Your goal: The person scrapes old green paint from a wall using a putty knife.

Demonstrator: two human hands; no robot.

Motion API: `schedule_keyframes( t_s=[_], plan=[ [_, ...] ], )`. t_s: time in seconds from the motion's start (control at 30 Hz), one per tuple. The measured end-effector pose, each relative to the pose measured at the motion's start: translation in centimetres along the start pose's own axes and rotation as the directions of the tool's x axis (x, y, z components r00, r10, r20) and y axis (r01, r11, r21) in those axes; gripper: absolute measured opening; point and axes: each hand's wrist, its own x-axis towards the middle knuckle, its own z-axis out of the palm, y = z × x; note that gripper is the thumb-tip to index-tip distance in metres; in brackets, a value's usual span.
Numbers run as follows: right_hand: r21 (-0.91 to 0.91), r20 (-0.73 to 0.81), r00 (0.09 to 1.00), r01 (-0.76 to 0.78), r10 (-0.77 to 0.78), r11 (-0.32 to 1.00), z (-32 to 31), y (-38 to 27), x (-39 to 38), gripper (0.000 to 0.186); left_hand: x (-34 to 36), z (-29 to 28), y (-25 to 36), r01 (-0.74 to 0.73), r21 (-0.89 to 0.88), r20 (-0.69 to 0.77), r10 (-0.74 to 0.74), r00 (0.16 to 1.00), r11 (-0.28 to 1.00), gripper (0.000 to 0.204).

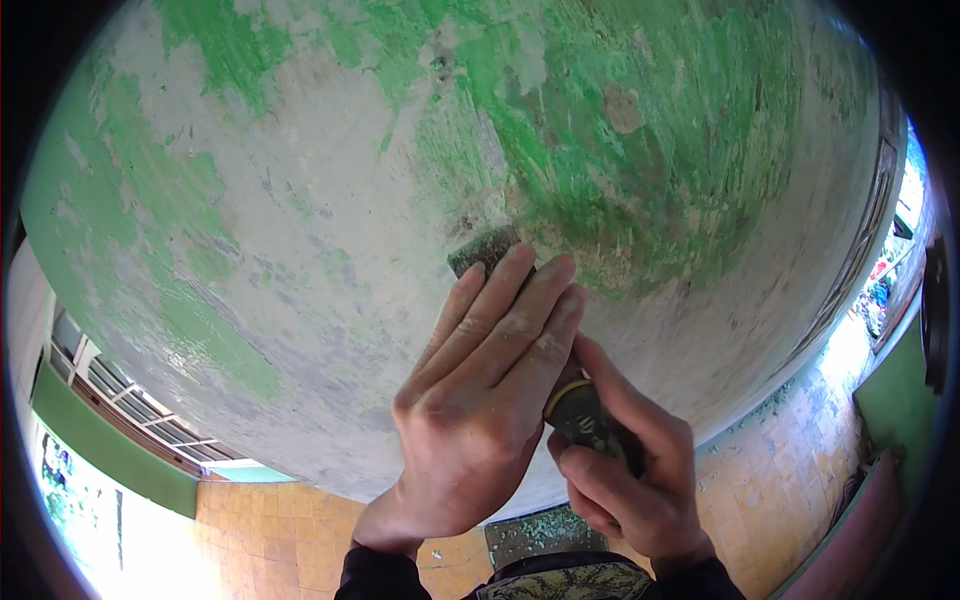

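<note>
A paint scraper (pixel 484 249) with a dark, flaking-covered blade lies against the wall (pixel 320 240), its edge touching the surface. My right hand (pixel 645 470) is closed around the dark handle, which has a yellow band near the blade end. Over the blade and its neck lies my left hand (pixel 465 420), its dusty fingers long and close together, pressing on the scraper; its thumb is hidden. Patches of green paint (pixel 690 150) still cover the wall's upper right and left parts. Around the blade the surface is scraped to grey-white.
Below the wall runs an orange tiled floor (pixel 290 530). Green paint chips lie on a dark mat (pixel 545 530) near me and along the wall's foot. A slatted window (pixel 140 400) is at the left. Bright openings show at both sides.
</note>
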Motion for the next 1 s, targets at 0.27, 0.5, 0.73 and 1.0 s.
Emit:
schedule_keyframes(
  t_s=[0.27, 0.5, 0.73, 1.0],
  plan=[
    [-0.100, -0.026, 0.993, 0.113, -0.116, 0.989, -0.3, 1.1, 0.6, 0.069, 0.1, 0.3, 0.5, 0.076, -0.009, -0.038, -0.076, 0.996, 0.997, 0.033],
    [-0.044, -0.020, 0.994, 0.104, -0.105, 0.994, -0.6, 2.3, 1.1, 0.069, -0.3, 0.6, 0.1, 0.068, 0.032, -0.033, -0.067, 0.997, 0.997, 0.034],
    [-0.050, -0.020, 0.992, 0.122, -0.123, 0.991, -0.7, 2.1, 1.3, 0.070, 0.0, 0.5, 0.0, 0.040, 0.050, -0.044, -0.038, 0.998, 0.998, 0.034],
    [-0.073, -0.124, 0.979, 0.152, -0.161, 0.986, 0.6, 2.8, 1.7, 0.074, -0.7, 0.9, -0.3, 0.065, 0.034, -0.057, -0.063, 0.996, 0.997, 0.033]
  ],
)
